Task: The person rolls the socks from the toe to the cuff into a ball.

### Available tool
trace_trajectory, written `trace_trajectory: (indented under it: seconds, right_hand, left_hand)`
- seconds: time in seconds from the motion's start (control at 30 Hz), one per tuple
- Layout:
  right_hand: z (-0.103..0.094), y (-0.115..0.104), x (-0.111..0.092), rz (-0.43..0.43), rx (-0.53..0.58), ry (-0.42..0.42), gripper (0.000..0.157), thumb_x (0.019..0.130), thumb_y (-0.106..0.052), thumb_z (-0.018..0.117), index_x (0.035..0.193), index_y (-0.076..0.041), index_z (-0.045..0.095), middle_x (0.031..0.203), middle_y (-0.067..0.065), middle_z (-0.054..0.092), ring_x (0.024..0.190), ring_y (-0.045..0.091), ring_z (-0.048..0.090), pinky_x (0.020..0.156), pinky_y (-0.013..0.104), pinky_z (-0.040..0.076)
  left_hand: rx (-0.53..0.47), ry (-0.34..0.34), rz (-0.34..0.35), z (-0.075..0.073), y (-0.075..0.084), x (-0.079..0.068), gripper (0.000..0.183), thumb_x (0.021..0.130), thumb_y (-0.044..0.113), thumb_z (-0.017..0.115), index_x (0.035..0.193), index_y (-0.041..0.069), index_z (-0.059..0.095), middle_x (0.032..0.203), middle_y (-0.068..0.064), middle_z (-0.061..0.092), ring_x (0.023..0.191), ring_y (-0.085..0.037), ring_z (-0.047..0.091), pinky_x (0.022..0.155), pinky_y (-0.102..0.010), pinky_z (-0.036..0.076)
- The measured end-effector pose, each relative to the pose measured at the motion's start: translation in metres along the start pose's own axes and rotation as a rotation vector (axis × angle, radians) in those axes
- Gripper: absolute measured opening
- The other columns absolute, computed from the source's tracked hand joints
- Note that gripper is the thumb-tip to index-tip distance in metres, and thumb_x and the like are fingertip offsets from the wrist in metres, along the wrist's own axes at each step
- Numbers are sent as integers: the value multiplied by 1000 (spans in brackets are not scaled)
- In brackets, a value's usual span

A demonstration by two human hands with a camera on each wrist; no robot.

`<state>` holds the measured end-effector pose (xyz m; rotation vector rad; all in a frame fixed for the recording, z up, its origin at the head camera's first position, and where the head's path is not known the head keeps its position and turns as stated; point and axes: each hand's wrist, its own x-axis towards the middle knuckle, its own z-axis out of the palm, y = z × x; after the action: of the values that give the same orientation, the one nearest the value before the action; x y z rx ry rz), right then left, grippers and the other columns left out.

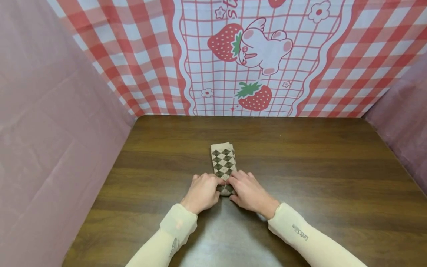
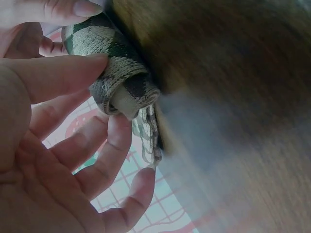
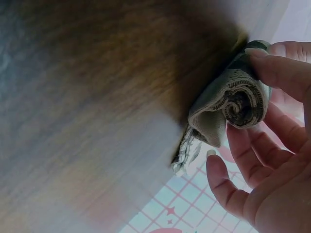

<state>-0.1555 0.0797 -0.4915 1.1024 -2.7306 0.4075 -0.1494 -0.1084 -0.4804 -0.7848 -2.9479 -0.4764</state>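
A pair of beige and dark green argyle socks (image 1: 223,162) lies stacked on the wooden table, its near end rolled up and its far end flat with a plain beige cuff. My left hand (image 1: 203,190) grips the left side of the roll; in the left wrist view its thumb lies on the rolled sock (image 2: 109,53) and its fingertips sit at the far side. My right hand (image 1: 250,191) grips the right side. The right wrist view shows the spiral end of the roll (image 3: 240,108) between thumb and fingers.
The brown wooden table (image 1: 317,167) extends around both hands. Behind it hangs a red and white checked curtain (image 1: 143,48) with strawberry prints. Pink cloth (image 1: 50,129) covers the left side, and more pink cloth (image 1: 400,122) hangs at the right.
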Motion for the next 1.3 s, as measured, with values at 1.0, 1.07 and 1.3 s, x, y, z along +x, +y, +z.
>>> trace_trajectory:
  seconds: [1.0, 1.07, 1.3]
  right_hand:
    - [-7, 17, 11, -152, 100, -44, 17, 72, -11, 77, 89, -9, 75, 81, 0, 64, 68, 12, 58, 63, 35, 50]
    - [-8, 19, 13, -143, 127, -65, 17, 74, -11, 76, 90, -9, 75, 83, -1, 66, 70, 11, 59, 64, 34, 51]
    - [-11, 23, 16, -124, 195, -130, 13, 77, -10, 76, 91, -10, 74, 83, -2, 66, 70, 9, 57, 64, 32, 50]
  left_hand:
    - [-20, 47, -57, 8, 8, -10, 28, 82, 10, 75, 109, 12, 76, 104, -6, 71, 87, -27, 64, 70, -40, 44]
    - [-4, 58, -57, 9, 10, -11, 30, 82, 10, 75, 111, 11, 75, 106, -7, 70, 88, -27, 63, 70, -40, 43]
    - [55, 109, -60, 10, 15, -13, 30, 78, 18, 78, 108, 14, 74, 105, -3, 61, 90, -23, 55, 73, -41, 40]
